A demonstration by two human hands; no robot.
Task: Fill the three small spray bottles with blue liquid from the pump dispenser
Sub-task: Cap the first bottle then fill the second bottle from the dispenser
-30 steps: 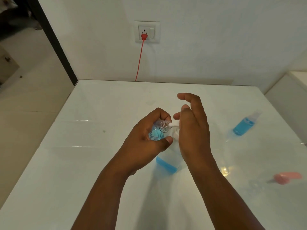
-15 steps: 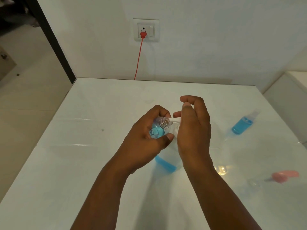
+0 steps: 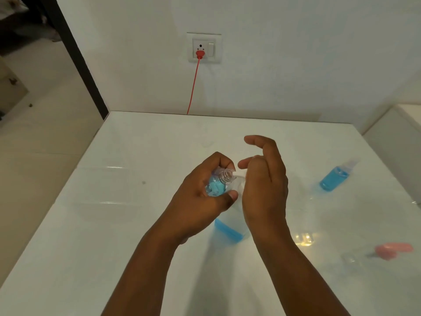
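Note:
My left hand [image 3: 196, 201] grips a small clear spray bottle [image 3: 217, 184], uncapped and tilted, with some blue liquid in it. Its threaded neck sits at the white nozzle of the pump dispenser [image 3: 230, 229], a clear bottle with a little blue liquid at the bottom. My right hand [image 3: 264, 185] rests over the dispenser's pump head, fingers curled and partly lifted; the pump head itself is mostly hidden. A second small bottle [image 3: 333, 180], filled blue and capped, lies at the right. A clear bottle [image 3: 352, 258] with a pink spray top [image 3: 391, 249] lies near the right edge.
The white glossy table [image 3: 114, 224] meets a white wall behind. A red cable [image 3: 193, 85] runs from a wall socket down behind the table. A white ledge [image 3: 401, 137] stands at the right, and floor lies beyond the table's left edge.
My right hand's fingers have lifted and spread again after pressing down half a second ago. The left hand and its bottle stay in place.

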